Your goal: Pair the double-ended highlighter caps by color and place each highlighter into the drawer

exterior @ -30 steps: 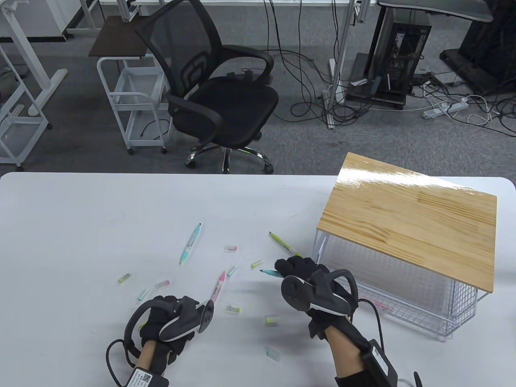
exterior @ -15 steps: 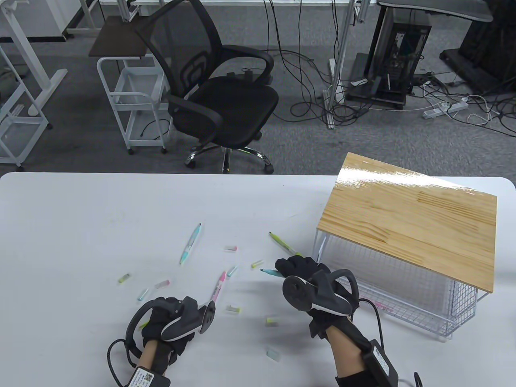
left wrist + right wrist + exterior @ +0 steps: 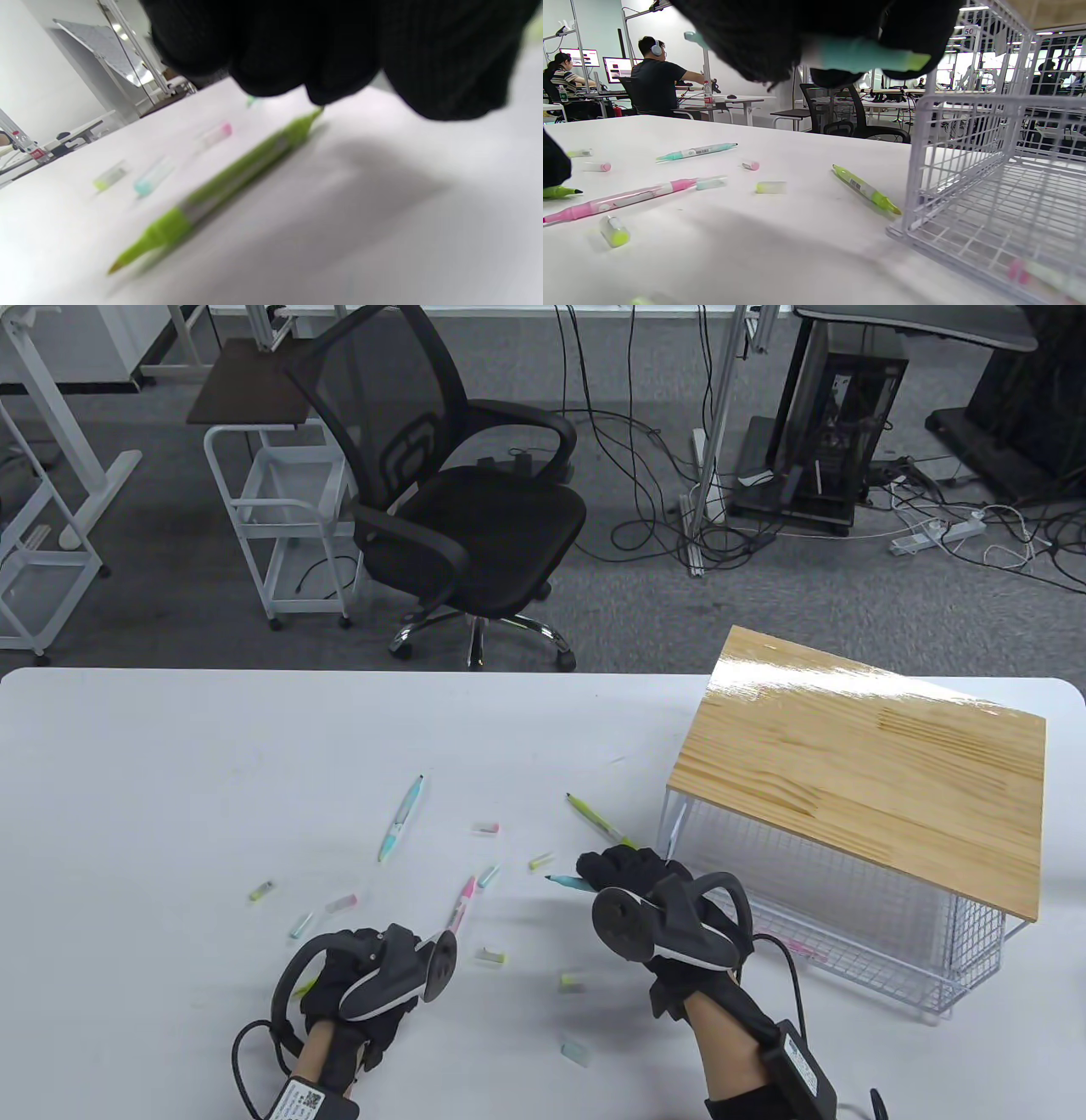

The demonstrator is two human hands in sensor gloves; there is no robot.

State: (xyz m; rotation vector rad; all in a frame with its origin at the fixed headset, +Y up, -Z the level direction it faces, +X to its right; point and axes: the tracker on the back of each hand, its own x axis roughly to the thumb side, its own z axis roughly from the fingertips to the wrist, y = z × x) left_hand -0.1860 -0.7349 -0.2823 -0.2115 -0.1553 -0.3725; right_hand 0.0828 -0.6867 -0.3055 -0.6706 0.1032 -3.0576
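My right hand grips a teal highlighter above the table, its dark tip pointing left. In the right wrist view this teal highlighter shows a yellow-green end. My left hand hovers low over a green highlighter lying uncapped on the table; its fingers hang just above the pen's far end and hold nothing that I can see. Loose on the table lie a pink highlighter, a teal one and another green one. Several small caps are scattered around them.
A wire drawer stands pulled out under the wooden-topped rack at the right, with a pink highlighter inside. An office chair stands beyond the table's far edge. People sit at desks in the right wrist view's background.
My left hand has crept slightly right and forward. The right hand with the teal highlighter has barely moved.
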